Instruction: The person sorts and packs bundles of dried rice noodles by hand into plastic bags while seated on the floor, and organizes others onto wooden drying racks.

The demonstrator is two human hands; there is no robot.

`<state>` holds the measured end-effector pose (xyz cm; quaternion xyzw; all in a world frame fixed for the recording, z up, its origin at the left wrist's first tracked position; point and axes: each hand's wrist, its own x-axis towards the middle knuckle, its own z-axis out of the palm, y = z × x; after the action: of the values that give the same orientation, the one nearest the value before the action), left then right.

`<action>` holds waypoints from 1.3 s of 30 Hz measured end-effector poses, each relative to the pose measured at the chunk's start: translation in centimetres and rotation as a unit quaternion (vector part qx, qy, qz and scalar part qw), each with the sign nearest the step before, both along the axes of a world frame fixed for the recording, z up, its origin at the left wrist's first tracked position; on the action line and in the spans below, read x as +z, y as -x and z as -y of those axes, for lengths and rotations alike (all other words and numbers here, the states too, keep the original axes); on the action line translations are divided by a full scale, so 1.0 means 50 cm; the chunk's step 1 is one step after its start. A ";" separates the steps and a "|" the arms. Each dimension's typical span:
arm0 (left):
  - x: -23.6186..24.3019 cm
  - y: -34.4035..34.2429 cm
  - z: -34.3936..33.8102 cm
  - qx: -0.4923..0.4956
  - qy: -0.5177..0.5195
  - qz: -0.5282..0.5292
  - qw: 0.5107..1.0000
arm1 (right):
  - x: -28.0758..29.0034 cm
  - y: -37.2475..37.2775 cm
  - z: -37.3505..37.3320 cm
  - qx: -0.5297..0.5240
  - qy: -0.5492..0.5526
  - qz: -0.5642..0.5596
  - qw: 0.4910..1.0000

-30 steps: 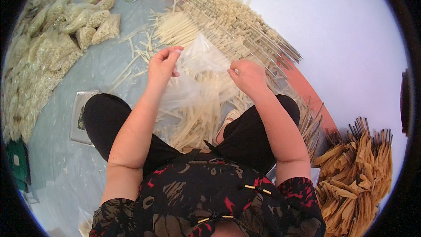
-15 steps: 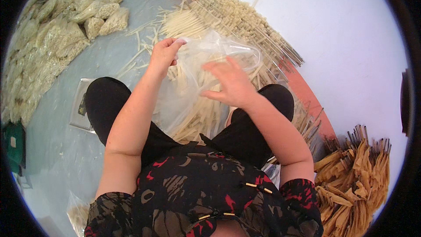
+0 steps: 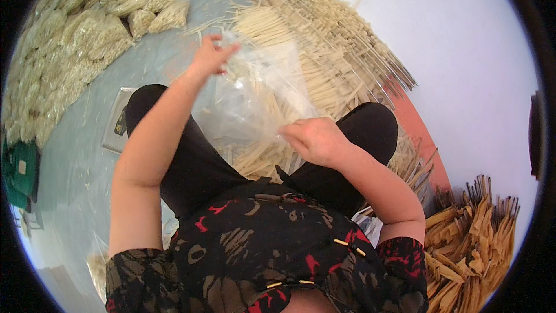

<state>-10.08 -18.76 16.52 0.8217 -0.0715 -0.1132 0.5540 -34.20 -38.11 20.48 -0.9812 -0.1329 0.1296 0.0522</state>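
Note:
A clear plastic bag (image 3: 240, 101) is spread between my hands, in front of my knees. My right hand (image 3: 317, 140) is closed in a pinch on the bag's near right edge. At the far left side of the bag, my left hand (image 3: 211, 58) has its fingers apart, slightly blurred, with nothing visibly gripped. Beneath and beyond the bag lie pale, flat dried strips (image 3: 263, 26); some show hazily through the plastic.
Sticks with pale strips (image 3: 341, 40) are stacked along the wall at right. Filled clear bags (image 3: 87, 46) pile up at far left. A shallow tray (image 3: 113, 124) sits beside my left knee. Brown dried sheets on sticks (image 3: 469, 243) lie at near right. A green container (image 3: 23, 168) stands at left.
My left hand has gone from closed on the bag to fingers apart. My right hand, open before, has moved nearer and now pinches the bag's edge. The bag lies flatter.

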 end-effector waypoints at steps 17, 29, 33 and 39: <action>-0.028 0.330 -0.104 -0.313 -0.175 0.045 0.932 | -0.145 -0.078 0.071 -0.108 -0.147 0.046 0.982; 0.087 0.337 -0.181 -0.061 0.085 0.203 0.974 | -0.136 -0.119 0.075 -0.243 -0.077 0.082 0.963; 0.085 0.280 -0.238 -0.130 -0.153 0.345 0.917 | -0.062 -0.135 0.101 -0.200 -0.040 0.184 0.961; 0.072 0.197 -0.253 -0.174 -0.286 0.298 0.894 | 0.066 -0.162 0.116 -0.173 -0.316 0.204 0.910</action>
<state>-19.91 -6.09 20.13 0.9145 -0.3392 0.0268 0.2190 -26.12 -43.91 23.76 -0.9262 -0.0032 -0.1330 0.3529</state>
